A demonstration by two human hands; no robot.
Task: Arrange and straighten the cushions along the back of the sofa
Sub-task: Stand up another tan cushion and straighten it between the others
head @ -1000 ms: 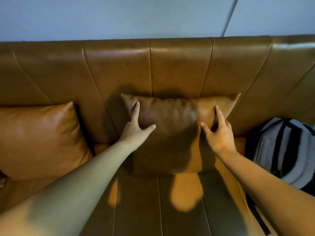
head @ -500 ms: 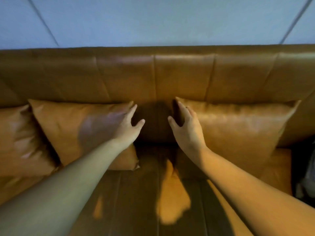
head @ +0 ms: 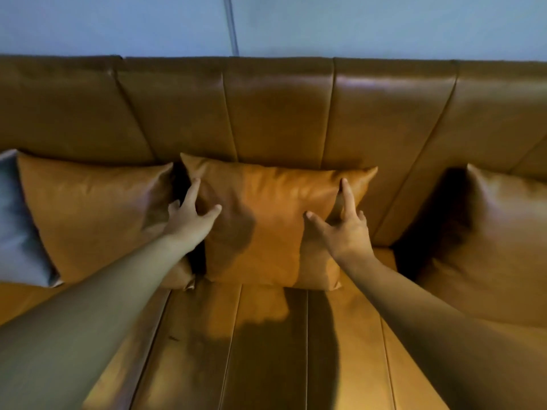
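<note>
A tan leather cushion [head: 272, 226] leans upright against the back of the sofa [head: 278, 113], in the middle of the view. My left hand [head: 189, 217] presses its left side with fingers spread, thumb on the front face. On the cushion's right side lies my right hand [head: 343, 229], index finger pointing up toward the top corner. Another tan cushion [head: 94, 220] stands just left of it, almost touching. A third tan cushion [head: 497, 241] leans at the right, apart from the middle one.
A grey cushion [head: 17, 226] shows at the far left edge, partly behind the left tan one. The sofa seat [head: 266, 350] stretches toward me below the cushions. A pale wall [head: 355, 25] rises behind the sofa back.
My view has shifted left along the sofa. Half a second ago my hands were in the gap between two cushions; now both rest on the sides of one middle cushion.
</note>
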